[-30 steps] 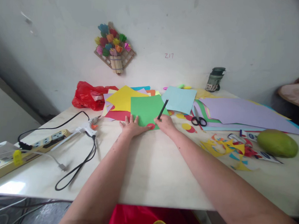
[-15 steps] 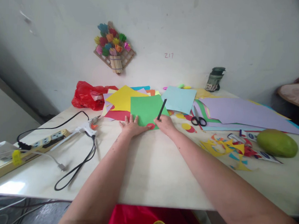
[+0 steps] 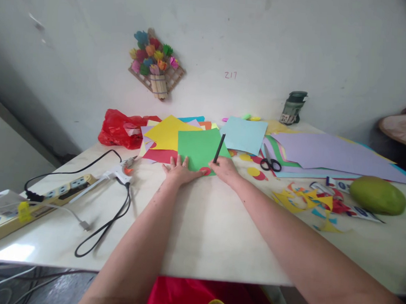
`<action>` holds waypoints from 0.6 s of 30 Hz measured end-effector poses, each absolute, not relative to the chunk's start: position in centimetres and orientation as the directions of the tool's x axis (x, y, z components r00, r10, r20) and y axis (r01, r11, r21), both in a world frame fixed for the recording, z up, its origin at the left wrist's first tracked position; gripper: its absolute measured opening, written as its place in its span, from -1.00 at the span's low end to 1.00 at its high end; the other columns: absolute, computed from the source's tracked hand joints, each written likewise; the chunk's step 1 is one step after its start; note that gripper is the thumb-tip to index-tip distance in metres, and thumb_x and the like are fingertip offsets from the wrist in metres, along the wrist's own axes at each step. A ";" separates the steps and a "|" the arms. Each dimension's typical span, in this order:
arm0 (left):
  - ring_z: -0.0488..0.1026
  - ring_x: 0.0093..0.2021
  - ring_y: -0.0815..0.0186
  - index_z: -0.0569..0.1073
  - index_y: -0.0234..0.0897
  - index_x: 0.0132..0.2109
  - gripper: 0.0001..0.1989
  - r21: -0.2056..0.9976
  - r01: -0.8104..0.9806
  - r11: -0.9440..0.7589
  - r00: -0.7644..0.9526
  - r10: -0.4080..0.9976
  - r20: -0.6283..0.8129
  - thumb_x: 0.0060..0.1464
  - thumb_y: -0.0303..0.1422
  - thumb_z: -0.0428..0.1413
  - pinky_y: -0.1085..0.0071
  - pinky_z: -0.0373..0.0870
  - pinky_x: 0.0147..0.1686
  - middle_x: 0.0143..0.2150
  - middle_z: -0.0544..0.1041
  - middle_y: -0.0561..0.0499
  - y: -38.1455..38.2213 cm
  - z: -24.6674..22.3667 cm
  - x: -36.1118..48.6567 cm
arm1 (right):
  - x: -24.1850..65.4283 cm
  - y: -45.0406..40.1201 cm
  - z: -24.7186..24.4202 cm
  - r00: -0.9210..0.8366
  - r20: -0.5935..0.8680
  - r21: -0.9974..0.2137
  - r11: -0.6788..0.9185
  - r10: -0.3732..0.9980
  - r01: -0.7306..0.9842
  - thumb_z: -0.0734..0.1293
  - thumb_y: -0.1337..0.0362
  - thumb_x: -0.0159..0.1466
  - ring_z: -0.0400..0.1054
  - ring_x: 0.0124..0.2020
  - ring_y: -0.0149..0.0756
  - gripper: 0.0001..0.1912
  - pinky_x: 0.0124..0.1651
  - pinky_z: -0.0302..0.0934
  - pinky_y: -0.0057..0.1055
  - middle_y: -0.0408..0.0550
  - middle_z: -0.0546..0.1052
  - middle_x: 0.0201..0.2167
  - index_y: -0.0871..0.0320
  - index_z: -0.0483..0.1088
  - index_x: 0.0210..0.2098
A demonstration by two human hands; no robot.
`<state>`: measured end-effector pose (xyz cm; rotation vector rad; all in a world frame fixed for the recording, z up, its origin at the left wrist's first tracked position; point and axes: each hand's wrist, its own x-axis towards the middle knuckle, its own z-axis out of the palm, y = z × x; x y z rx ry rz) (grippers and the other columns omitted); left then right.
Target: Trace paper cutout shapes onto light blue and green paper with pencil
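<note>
A green sheet of paper (image 3: 198, 147) lies on the table in front of me. Near its front edge sits a small red paper circle (image 3: 206, 170). My left hand (image 3: 179, 172) rests flat with fingers spread over the sheet's left corner, its thumb pressing on the circle. In my right hand (image 3: 225, 168) is a dark pen (image 3: 219, 148), held upright at a slight tilt, its lower end hidden by the fingers beside the circle. Yellow (image 3: 169, 134) and red sheets (image 3: 159, 156) lie behind and left of the green one.
On the right are black-handled scissors (image 3: 270, 163), paper circles (image 3: 256, 173), yellow scraps (image 3: 289, 201), glue tubes (image 3: 364, 212), a green mango-like fruit (image 3: 377, 195) and large purple sheets (image 3: 340, 151). A glue gun (image 3: 122, 171), its cord and a power strip (image 3: 45, 202) occupy the left. A bottle (image 3: 293, 108) stands behind.
The view has shifted very slightly. The pen's upper end has tipped a little to the left; my left hand stays in place on the paper.
</note>
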<state>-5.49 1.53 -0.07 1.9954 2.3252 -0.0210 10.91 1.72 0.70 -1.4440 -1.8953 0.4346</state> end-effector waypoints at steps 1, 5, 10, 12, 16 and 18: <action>-0.50 0.14 -0.01 -0.17 -0.12 0.19 -0.08 0.040 0.987 0.153 -0.151 0.986 -0.066 -0.29 0.24 -0.24 -0.16 -0.40 -0.02 0.22 -0.32 0.04 1.6 -0.1 -5.5 | 10.9 1.7 0.7 -0.130 0.330 -0.639 0.322 0.935 0.698 0.21 0.25 0.04 0.32 -0.36 -0.39 -0.81 -0.30 0.15 -0.52 -0.05 0.48 -0.44 0.20 0.40 -0.47; -0.50 0.15 0.00 -0.17 -0.12 0.19 -0.07 0.041 0.988 0.152 -0.149 0.987 -0.063 -0.31 0.24 -0.25 -0.16 -0.41 -0.03 0.22 -0.32 0.02 1.7 -0.2 -5.6 | 10.8 1.8 0.5 -0.146 0.352 -0.632 0.350 0.925 0.692 0.21 0.25 0.03 0.32 -0.35 -0.40 -0.82 -0.28 0.15 -0.52 -0.06 0.48 -0.43 0.21 0.40 -0.47; -0.50 0.15 0.00 -0.16 -0.12 0.19 -0.08 0.039 0.988 0.152 -0.149 0.987 -0.067 -0.29 0.23 -0.25 -0.16 -0.40 -0.03 0.22 -0.32 0.02 1.8 -0.3 -5.7 | 10.8 2.0 0.3 -0.192 0.386 -0.606 0.405 0.902 0.685 0.23 0.26 0.03 0.32 -0.33 -0.40 -0.83 -0.25 0.15 -0.52 -0.05 0.47 -0.40 0.21 0.40 -0.47; -0.50 0.14 0.00 -0.16 -0.11 0.19 -0.10 0.036 0.988 0.153 -0.151 0.986 -0.065 -0.28 0.22 -0.24 -0.17 -0.40 -0.03 0.22 -0.31 0.02 1.9 -0.4 -5.7 | 10.8 2.0 0.3 -0.209 0.395 -0.600 0.423 0.895 0.678 0.23 0.26 0.02 0.32 -0.33 -0.41 -0.83 -0.25 0.15 -0.52 -0.05 0.47 -0.39 0.21 0.40 -0.46; -0.50 0.14 0.00 -0.16 -0.10 0.19 -0.11 0.035 0.987 0.156 -0.154 0.986 -0.063 -0.28 0.22 -0.23 -0.15 -0.40 -0.03 0.22 -0.31 0.03 1.9 -0.4 -5.7 | 10.9 2.1 0.2 -0.238 0.411 -0.594 0.457 0.880 0.662 0.24 0.25 0.03 0.31 -0.32 -0.41 -0.83 -0.24 0.15 -0.52 -0.06 0.47 -0.38 0.20 0.41 -0.46; -0.51 0.14 0.00 -0.16 -0.11 0.19 -0.11 0.035 0.986 0.160 -0.158 0.985 -0.068 -0.27 0.21 -0.22 -0.15 -0.41 -0.02 0.22 -0.32 0.04 1.9 -0.4 -5.6 | 10.9 2.1 0.1 -0.249 0.421 -0.586 0.471 0.872 0.659 0.24 0.24 0.02 0.31 -0.31 -0.41 -0.82 -0.23 0.15 -0.52 -0.06 0.47 -0.38 0.20 0.41 -0.45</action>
